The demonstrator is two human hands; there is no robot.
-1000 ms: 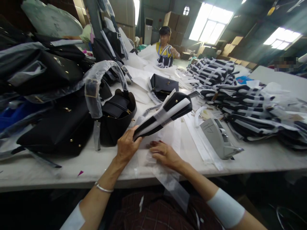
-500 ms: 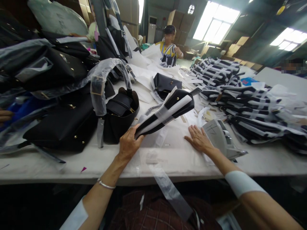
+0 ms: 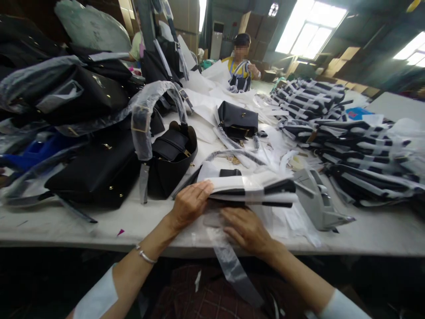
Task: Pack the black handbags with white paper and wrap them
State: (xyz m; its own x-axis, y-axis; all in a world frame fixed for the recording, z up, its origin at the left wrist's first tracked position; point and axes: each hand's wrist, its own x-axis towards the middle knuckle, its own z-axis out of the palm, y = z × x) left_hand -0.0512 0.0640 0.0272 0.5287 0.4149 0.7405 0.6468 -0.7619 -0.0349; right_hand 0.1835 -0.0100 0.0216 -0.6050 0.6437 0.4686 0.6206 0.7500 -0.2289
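My left hand grips the near end of a black bag flap wrapped in white paper, which lies almost level just above the white table. Fingers closed over its edge. My right hand lies under the flap with its fingers stretched flat on clear plastic film that hangs over the table's front edge. A grey tape dispenser stands just right of the flap.
Black handbags in plastic lie piled at the left, one open bag close by. Stacks of wrapped black pieces fill the right side. Another person works at the far end, with cardboard boxes behind.
The wrapped flap has come down from a raised tilt to lie nearly flat. My right hand has moved back from beside the dispenser to under the flap.
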